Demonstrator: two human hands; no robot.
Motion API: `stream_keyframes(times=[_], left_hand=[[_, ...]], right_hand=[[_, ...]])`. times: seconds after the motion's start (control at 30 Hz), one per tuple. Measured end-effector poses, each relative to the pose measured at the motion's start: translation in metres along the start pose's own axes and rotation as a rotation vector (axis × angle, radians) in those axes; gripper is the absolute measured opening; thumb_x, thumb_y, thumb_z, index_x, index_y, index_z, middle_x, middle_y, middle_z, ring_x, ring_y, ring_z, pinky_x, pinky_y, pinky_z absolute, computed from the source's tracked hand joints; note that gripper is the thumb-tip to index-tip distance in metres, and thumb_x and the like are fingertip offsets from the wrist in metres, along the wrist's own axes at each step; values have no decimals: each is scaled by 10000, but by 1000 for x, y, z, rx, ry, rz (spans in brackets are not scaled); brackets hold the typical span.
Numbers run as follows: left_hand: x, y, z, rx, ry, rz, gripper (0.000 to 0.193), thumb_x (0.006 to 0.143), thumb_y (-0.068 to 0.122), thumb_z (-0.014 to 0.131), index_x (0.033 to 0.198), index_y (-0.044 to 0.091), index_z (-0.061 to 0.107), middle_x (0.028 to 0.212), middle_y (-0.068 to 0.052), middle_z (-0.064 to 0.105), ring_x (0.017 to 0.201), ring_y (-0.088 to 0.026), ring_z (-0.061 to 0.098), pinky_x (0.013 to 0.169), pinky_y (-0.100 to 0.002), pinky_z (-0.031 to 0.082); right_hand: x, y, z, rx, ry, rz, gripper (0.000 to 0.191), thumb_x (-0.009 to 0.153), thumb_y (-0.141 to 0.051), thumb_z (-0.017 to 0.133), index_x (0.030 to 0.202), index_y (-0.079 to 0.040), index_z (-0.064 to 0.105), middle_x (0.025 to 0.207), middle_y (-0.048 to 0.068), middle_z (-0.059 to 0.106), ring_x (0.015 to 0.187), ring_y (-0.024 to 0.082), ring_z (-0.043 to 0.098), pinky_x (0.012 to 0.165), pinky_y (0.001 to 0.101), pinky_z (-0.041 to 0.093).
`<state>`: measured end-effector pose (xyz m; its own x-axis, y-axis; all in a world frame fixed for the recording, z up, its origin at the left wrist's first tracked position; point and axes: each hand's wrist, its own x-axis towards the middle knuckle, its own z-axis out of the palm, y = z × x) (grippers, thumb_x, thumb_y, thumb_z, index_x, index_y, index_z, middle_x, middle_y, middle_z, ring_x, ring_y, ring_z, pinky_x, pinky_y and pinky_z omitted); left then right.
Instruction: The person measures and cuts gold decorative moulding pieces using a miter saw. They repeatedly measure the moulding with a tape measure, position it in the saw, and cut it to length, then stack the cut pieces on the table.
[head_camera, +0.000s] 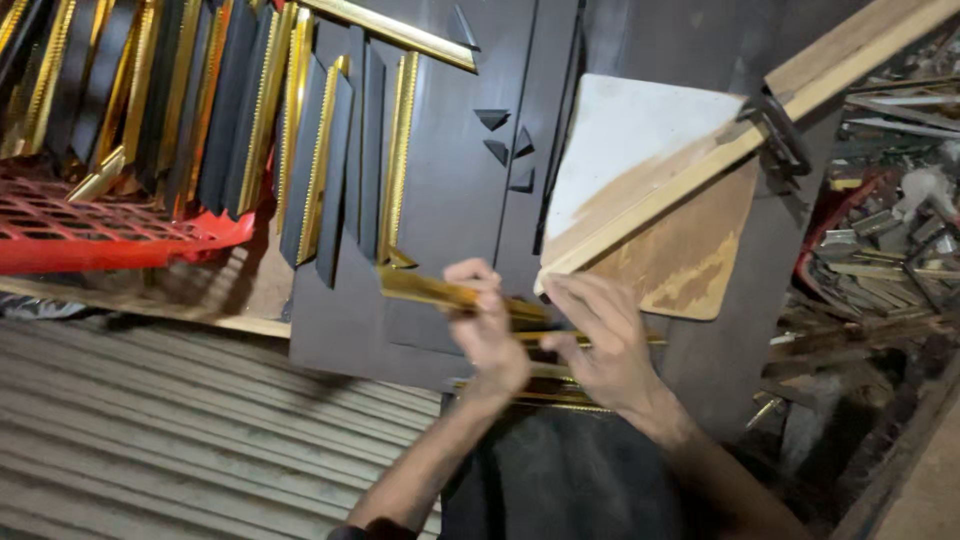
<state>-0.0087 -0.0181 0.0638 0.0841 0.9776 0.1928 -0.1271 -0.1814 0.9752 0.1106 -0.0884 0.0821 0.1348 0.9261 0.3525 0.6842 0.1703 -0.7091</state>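
While both hands met over the dark worktop (440, 190), the gold moulding strip (425, 289) lay between them with its long axis running from about ten o'clock to four o'clock across the view, its free end poking out toward ten o'clock past the left hand (490, 335). That left hand was curled tight round the strip, fingers folded over the top and the thumb hidden beneath, so it clearly had hold of the piece near its middle. The right hand (600, 340) sat just beside it at three o'clock, fingers only half bent and spread, the tips resting on or against the strip's far stretch; whether it truly pinched the strip could not be told, as motion blur and the fingers covered the contact. More gold lengths (545, 395) showed beneath the wrists at six o'clock. At one o'clock from the hands, a pale board (625, 140) lay under a wooden rail (700, 165), its lower corner nearly touching the right fingertips. Far off at ten o'clock, black-and-gold mouldings (250, 110) leaned above a red crate (90, 235).
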Motion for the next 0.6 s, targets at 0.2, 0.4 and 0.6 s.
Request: stream_keyframes(times=[0.2, 0.4, 0.6], left_hand=[[7, -7, 3, 100, 130, -37, 224, 1113, 228, 570, 1026, 22, 580, 1061, -40, 549, 990, -143, 534, 910, -315, 461], [4, -42, -33, 253, -87, -390, 248, 950, 136, 802, 1124, -31, 741, 964, -52, 743, 826, -112, 668, 758, -246, 554], [31, -39, -8, 487, -444, -472, 285, 912, 186, 787, 1105, -23, 771, 947, -145, 796, 803, -124, 735, 721, -274, 574]], right_hand=[[45, 25, -21, -203, -27, 56, 331, 829, 11, 643, 1110, -94, 783, 840, -6, 683, 805, 226, 616, 817, 434, 375], [62, 87, -40, -787, -141, -19, 207, 838, -130, 674, 1039, -107, 716, 1134, 79, 660, 1118, 268, 591, 1029, 434, 444], [39, 112, -50, -733, -168, -11, 385, 947, -340, 702, 1268, -127, 703, 1272, 75, 638, 1304, 294, 532, 1066, 464, 431]])
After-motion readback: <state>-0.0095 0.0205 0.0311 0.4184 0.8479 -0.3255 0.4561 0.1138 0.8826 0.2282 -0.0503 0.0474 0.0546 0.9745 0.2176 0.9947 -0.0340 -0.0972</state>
